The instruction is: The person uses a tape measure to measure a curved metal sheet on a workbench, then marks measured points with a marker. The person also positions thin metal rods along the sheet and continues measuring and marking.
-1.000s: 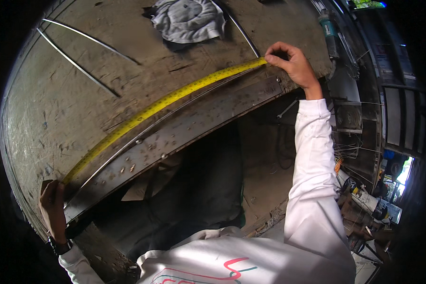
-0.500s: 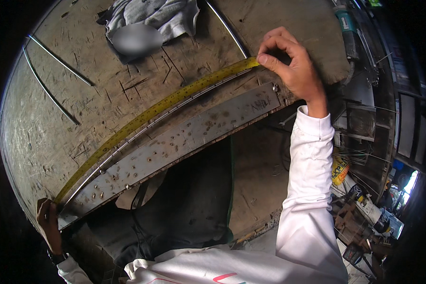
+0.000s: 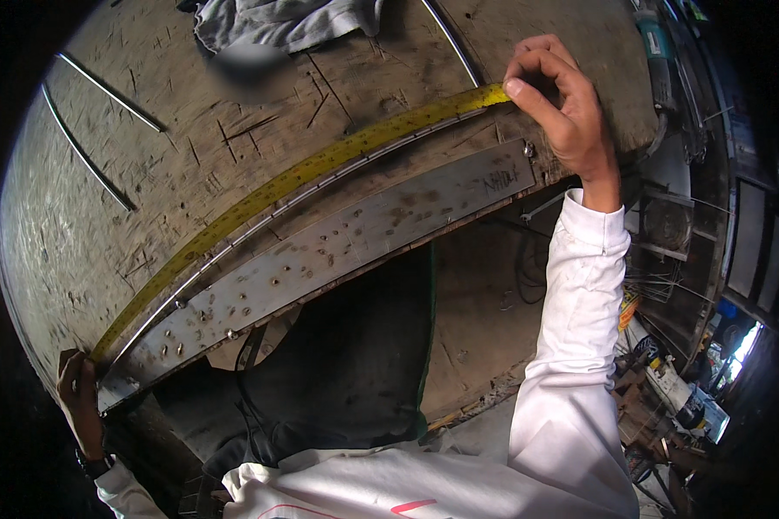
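Holding tape (image 3: 307, 170) from left fingers (image 3: 68, 363) to right fingers (image 3: 537, 101).

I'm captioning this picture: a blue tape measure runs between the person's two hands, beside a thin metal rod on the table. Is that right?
Not quite: the head view shows that the tape measure is yellow, not blue. The rest stands: it runs between the left hand and the right hand, beside a thin metal rod on the table.

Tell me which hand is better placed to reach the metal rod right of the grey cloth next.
Right, probably: the right hand pinches the yellow measuring tape close to the metal rod. The left hand is at the tape's other end, much farther away.
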`<state>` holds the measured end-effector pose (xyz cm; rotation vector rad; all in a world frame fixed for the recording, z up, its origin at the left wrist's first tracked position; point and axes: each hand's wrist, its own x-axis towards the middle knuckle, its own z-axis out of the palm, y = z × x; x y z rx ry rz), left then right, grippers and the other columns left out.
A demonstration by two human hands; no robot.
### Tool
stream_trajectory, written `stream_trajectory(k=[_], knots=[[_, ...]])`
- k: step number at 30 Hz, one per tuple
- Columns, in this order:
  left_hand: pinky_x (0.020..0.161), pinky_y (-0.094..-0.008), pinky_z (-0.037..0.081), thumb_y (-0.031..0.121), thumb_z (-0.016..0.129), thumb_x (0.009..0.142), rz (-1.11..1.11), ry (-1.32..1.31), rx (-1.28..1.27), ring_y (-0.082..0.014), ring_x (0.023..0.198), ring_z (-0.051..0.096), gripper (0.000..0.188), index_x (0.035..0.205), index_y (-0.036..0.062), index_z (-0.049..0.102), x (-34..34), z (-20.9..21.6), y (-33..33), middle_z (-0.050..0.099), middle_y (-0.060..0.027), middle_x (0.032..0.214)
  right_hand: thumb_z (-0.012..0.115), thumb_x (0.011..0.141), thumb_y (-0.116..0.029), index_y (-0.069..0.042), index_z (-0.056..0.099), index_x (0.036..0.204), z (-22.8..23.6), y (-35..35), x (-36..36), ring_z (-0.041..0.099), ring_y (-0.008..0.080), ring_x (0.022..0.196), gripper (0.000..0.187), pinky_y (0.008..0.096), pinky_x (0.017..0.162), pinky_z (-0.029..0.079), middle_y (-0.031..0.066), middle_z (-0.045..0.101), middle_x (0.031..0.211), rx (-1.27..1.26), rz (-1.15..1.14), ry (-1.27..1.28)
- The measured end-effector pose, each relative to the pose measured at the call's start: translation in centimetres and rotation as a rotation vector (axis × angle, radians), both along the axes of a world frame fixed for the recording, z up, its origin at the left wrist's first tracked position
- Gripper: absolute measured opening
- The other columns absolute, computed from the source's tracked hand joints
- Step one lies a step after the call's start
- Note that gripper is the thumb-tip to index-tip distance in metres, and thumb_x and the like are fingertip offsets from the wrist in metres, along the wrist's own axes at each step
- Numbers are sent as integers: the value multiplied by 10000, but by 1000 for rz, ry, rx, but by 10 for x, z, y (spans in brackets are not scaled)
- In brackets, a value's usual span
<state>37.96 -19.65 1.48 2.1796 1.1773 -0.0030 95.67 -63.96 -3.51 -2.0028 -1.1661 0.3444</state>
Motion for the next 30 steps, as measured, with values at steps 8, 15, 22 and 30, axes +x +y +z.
stream_trajectory(k=[8,15,22,30], knots=[[821,-283,418,69,662,1022,-97,77,13,-154,896,516,146,1037,-75,646,8,6,6,574,-57,1030,699,932,-185,0,656,944,-2,4,3,592,213,1040,191,329,981,441,83,583,1049,57,41,-122],[890,-309,451,103,673,1027,-181,105,118,-206,969,583,180,1083,-67,693,8,7,0,604,-85,1065,721,932,-164,0,665,958,-1,7,-3,590,215,1057,175,335,990,446,85,587,1065,28,-1,-149],[888,-314,468,54,664,1025,-154,59,171,-215,976,605,145,1085,-75,692,8,3,-16,612,-95,1072,721,942,-169,-5,660,967,2,7,-10,583,214,1089,177,329,1008,438,92,588,1107,-1,-53,-125],[876,-318,490,46,663,1022,-115,21,286,-232,966,635,133,1097,-62,687,2,-7,-29,651,-109,1088,712,940,-171,-9,646,977,-4,3,-7,575,216,1060,179,336,982,444,95,583,1096,26,-51,-166]])
